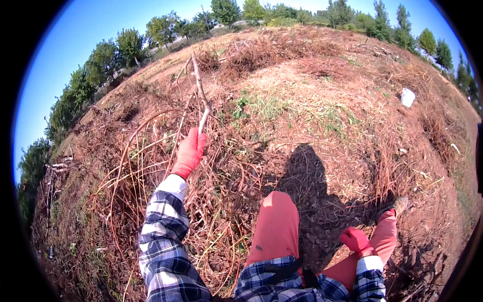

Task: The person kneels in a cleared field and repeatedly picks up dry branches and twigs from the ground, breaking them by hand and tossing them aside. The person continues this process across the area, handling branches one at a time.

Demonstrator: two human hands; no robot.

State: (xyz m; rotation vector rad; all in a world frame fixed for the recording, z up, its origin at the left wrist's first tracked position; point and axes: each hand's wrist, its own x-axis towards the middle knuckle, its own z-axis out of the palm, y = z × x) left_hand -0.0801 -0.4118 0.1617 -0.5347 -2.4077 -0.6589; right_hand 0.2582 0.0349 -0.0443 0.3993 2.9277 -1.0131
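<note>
My left hand (191, 151), in a red work glove, is closed around the lower end of a forked, bare branch (200, 88). The branch points up and away from me, over a tangle of dry stems (151, 166). My right hand (356, 241), gloved in red as well, is curled into a fist beside my right leg (383, 236). Nothing shows in that fist. My bent left knee (275, 222) is between the two hands.
Heaped dry brush (260, 56) lies farther up the field. A white bucket-like container (407, 97) stands at the right. Green weeds (268, 107) grow ahead of me, and trees (102, 62) line the field's far edge. Cut wood (58, 166) lies at far left.
</note>
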